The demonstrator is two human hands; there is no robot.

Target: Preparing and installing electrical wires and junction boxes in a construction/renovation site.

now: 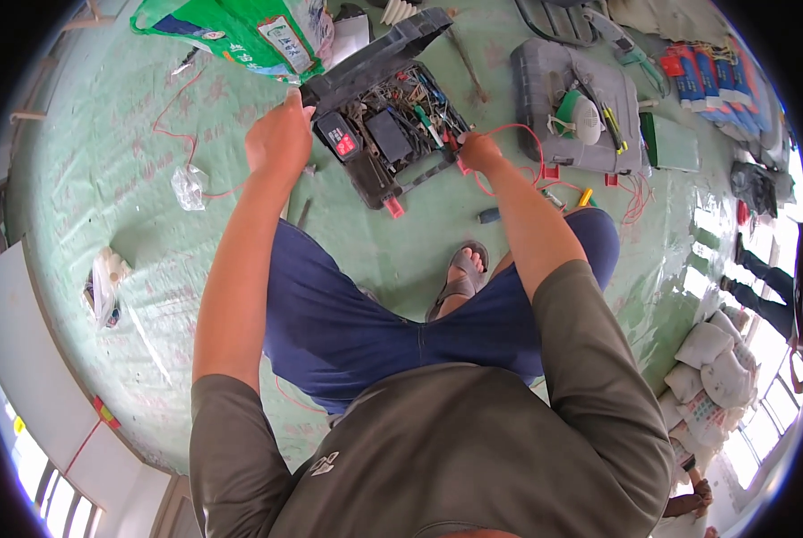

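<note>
A black toolbox (358, 170) lies open on the floor in front of me, packed with jumbled hand tools and small parts, among them a green-handled tool (422, 115) and a dark rectangular block (389, 134). Its lid (379, 56) is tilted up at the far side. My left hand (278, 136) is closed at the lid's left corner, its fingertips partly hidden. At the box's right front corner, beside a red latch, my right hand (480, 152) has its fingers curled against the rim.
A green bag (240, 36) stands at far left. On the right lie a grey case (545, 99) with things on top, a green box (673, 143) and red wire (534, 134). White sacks (711, 359) are piled farther right, near another person's legs (764, 282).
</note>
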